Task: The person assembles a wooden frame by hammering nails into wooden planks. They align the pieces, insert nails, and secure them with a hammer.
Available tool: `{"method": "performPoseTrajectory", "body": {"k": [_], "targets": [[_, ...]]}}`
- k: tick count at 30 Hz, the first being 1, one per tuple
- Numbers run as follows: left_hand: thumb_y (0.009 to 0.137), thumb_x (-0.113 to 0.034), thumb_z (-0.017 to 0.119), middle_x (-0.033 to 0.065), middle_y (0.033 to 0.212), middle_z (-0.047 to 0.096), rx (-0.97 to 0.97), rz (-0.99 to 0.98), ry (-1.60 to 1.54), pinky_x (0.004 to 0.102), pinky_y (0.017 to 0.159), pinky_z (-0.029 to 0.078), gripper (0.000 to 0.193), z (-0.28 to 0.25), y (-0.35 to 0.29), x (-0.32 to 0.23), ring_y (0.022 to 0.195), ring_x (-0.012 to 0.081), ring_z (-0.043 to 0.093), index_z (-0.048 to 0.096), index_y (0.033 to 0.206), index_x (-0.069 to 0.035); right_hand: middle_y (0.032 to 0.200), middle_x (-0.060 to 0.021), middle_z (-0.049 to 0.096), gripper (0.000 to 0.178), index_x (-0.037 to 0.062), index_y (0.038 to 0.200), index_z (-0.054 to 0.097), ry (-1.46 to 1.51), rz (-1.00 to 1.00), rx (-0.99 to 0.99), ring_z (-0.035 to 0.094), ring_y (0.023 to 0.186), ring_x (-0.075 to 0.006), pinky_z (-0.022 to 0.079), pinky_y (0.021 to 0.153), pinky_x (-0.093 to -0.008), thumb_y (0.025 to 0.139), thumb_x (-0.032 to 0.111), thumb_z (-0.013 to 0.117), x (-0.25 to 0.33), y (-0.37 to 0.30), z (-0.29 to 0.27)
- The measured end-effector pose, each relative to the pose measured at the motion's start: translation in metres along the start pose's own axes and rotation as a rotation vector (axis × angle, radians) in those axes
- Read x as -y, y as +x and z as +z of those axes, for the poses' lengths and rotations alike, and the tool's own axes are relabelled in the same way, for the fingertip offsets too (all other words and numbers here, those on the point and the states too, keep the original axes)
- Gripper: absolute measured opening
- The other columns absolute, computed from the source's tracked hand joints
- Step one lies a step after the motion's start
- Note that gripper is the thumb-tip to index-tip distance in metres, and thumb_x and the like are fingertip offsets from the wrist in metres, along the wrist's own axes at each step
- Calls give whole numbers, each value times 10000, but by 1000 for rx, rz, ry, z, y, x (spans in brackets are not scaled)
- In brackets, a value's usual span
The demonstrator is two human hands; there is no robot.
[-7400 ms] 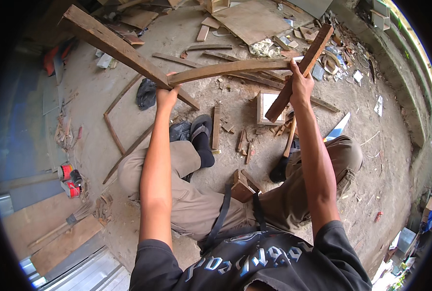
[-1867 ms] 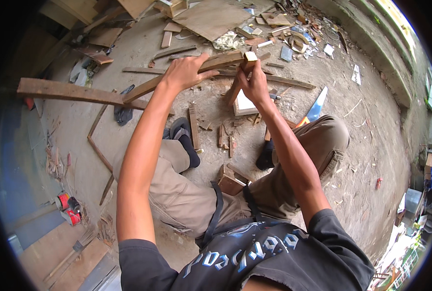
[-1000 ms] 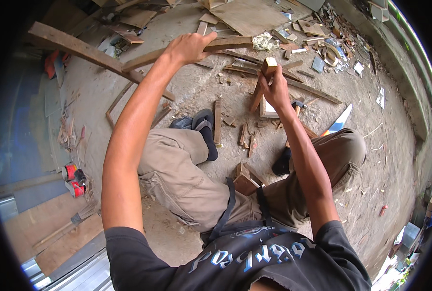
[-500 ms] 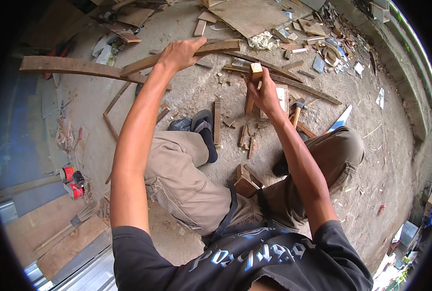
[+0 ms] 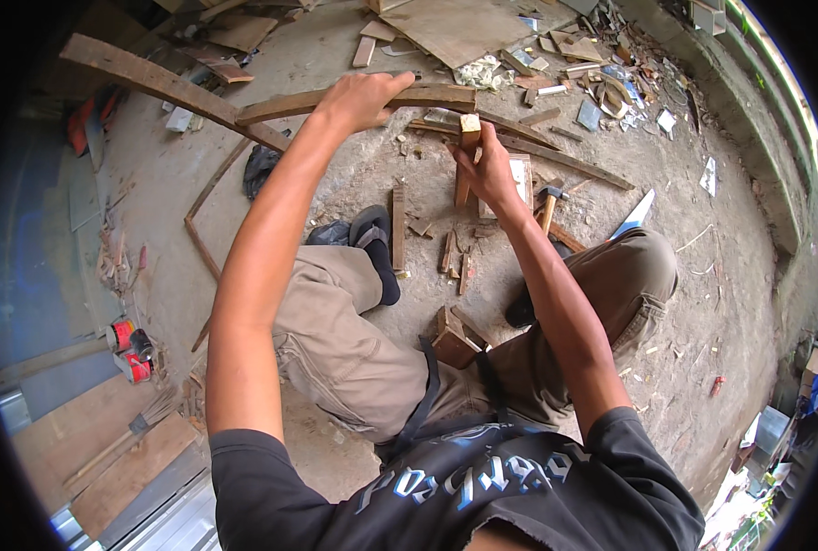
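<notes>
My left hand (image 5: pixel 358 101) is closed around a dark wooden bar (image 5: pixel 441 96), held across in front of me. At its left end this bar meets a second wooden bar (image 5: pixel 165 83) that slants from the far left down toward the middle. Its right end is just beside the pale cut end of a short wood block (image 5: pixel 467 165). My right hand (image 5: pixel 488 165) grips that block, which is upright, thumb and fingers around its upper part. Whether bar and block touch, I cannot tell.
A hammer (image 5: pixel 548 207) and a saw blade (image 5: pixel 634 216) lie right of my right hand. Long wood strips (image 5: pixel 574 165) lie beyond it. A small wooden box-like piece (image 5: pixel 455 338) sits between my legs. Scrap litters the far right; red cans (image 5: pixel 133 354) stand left.
The left-hand bar has moved right, its end closer to the block. The slanting bar's far left end has swung up and away. My right hand keeps its grip on the block.
</notes>
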State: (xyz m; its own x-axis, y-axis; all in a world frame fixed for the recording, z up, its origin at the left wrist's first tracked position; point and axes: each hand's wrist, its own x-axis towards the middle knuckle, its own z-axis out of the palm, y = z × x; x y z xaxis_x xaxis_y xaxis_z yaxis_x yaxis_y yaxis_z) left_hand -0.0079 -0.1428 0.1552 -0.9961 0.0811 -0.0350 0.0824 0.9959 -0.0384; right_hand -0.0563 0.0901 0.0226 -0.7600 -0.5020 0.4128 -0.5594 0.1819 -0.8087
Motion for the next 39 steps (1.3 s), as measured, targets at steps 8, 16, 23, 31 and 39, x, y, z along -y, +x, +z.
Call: {"method": "performPoseTrajectory", "body": {"k": [8,16,23,31,39], "targets": [[760,-54,680,170,1091,684,-24,-29,-32,470,844,556,622,-6,10,-19,1004,370,663,493,1346,-151,981,-203,662,480,8,1212,493,16,52,-5,660,900,-354,513,774,-414,850,165,767,-6,-2,-12],[792,-47,686,230,880,704,-139,31,-9,489,757,603,523,-7,7,-35,856,375,716,488,1270,-122,1066,-257,638,462,-6,1212,497,62,68,-6,620,1011,-435,494,842,-450,857,158,743,-6,-5,-24],[753,-8,660,256,876,692,-94,62,-134,488,739,577,563,-4,10,-63,854,405,696,500,1289,-76,943,-199,644,424,28,1152,470,-18,-19,52,644,835,-354,501,714,-430,855,124,757,-16,-18,-34],[772,8,653,253,837,699,-307,214,-150,471,645,602,511,-12,17,-72,756,377,719,514,1261,-38,937,-190,700,433,-7,1108,468,-25,38,-34,695,885,-332,528,741,-415,890,241,747,-12,-20,-76],[744,-54,708,209,838,694,-144,331,-101,490,700,585,559,-26,15,-136,825,380,703,515,1265,-117,890,-122,723,291,-2,1005,658,-8,331,146,692,878,-227,533,785,-381,868,235,753,31,-39,-137]]}}
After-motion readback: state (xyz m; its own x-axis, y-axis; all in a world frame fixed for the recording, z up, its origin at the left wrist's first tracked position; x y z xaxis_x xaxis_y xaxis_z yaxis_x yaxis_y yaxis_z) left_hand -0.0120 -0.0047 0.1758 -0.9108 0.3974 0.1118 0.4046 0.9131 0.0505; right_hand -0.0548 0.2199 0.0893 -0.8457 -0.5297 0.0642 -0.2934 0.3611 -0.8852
